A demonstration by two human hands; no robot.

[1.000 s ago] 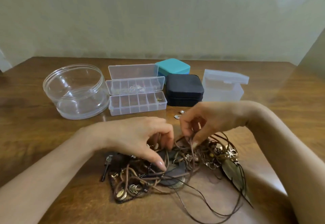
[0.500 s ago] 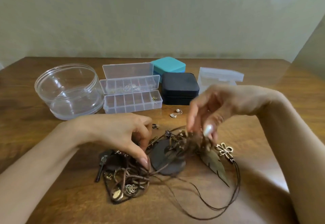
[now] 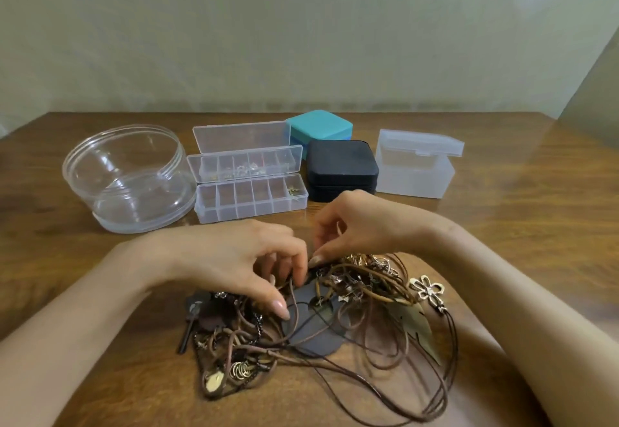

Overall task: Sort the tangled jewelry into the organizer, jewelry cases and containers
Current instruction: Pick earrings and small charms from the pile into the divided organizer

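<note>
Nearest, beneath both hands: tangled jewelry (image 3: 321, 329) heaped on the wooden table (image 3: 536, 232), with brown cords looping out toward the near edge. Gold coin-like charms at the heap's near-left end; dark disc pendant (image 3: 315, 338) at its middle, just near of the left thumb. Under the right forearm: bronze leaf pendant (image 3: 415, 322) lying flat. Beside the right wrist: gold flower pendant (image 3: 427, 287) on a dark cord.

Forearms entering from the two near corners and converging over the heap. Left hand (image 3: 234, 259) palm down and low, fingers curled, thumb stretched toward the near side, fingertips pinching cords at the heap's far edge. Right hand (image 3: 361, 225) slightly higher, wrist bent, fingers curled downward, thumb and forefinger nipping strands at the same far edge. Fingertips of the two hands almost touching.

Beyond the left hand: clear two-row organizer (image 3: 251, 202), lids open, small pieces in several compartments. Farther left of that hand: round clear container (image 3: 130, 178). Just beyond the right hand: closed black case (image 3: 341, 168), with a teal case (image 3: 320, 126) behind it. Beyond and to the right of the right hand: translucent box (image 3: 415, 172), hinged lid raised.
</note>
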